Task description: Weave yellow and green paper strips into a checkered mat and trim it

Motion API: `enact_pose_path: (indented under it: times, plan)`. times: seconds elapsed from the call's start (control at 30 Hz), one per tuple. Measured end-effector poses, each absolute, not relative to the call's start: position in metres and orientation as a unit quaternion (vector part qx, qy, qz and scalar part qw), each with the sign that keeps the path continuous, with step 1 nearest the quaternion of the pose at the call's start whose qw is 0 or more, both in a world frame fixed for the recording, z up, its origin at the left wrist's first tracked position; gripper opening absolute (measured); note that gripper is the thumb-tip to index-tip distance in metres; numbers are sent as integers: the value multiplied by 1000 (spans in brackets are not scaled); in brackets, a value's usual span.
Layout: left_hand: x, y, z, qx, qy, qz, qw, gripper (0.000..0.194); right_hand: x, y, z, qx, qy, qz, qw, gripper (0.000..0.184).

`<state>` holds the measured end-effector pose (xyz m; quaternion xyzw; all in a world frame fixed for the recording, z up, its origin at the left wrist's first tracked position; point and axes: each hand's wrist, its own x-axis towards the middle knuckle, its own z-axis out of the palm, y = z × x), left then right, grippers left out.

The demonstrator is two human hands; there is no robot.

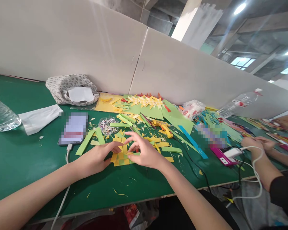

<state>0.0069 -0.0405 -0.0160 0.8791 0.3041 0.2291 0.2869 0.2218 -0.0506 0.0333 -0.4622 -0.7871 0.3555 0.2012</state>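
On the green table in front of me lies a mat of yellow and green paper strips [121, 158], woven crosswise. My left hand [102, 156] grips its left side, the fingers curled over the strips and the thumb low at the edge. At the right side, my right hand [145, 152] has its thumb and a bent finger close together on a strip. The other fingers of that hand arch above the mat, apart. My fingers partly cover the weave. Loose yellow strips [163, 144] and green strips [88, 140] lie around it.
Behind the mat are a dish of small beads [108, 125] and a yellow hot glue gun [164, 128] with a black cord. A charging phone [73, 127] lies left, near a plastic bottle [3, 113]. At right, a co-worker's hands [254, 145] are beside a magenta power strip [222, 156].
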Motion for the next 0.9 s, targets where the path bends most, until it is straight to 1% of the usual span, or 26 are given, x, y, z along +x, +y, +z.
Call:
enact_pose_path:
  times: [0.1, 0.23, 0.33, 0.43, 0.53, 0.7, 0.9]
  plan:
    - [7, -42, -13, 881, 299, 224, 289, 63, 223, -53, 33, -446, -824, 317, 148, 61]
    - [8, -44, -13, 886, 287, 227, 286, 53, 220, -57, 30, -484, -838, 220, 123, 53]
    - [9, -43, -14, 888, 292, 228, 270, 46, 218, -57, 27, -497, -837, 201, 109, 47]
    - [8, -42, -15, 888, 308, 239, 244, 44, 216, -55, 25, -485, -847, 188, 109, 46]
    - [8, -41, -16, 883, 321, 246, 239, 46, 215, -55, 25, -471, -854, 189, 114, 50]
    - [9, -41, -17, 871, 341, 266, 232, 47, 217, -56, 25, -451, -866, 185, 110, 65]
    - [8, -42, -18, 880, 317, 264, 237, 49, 216, -57, 23, -446, -874, 160, 109, 69]
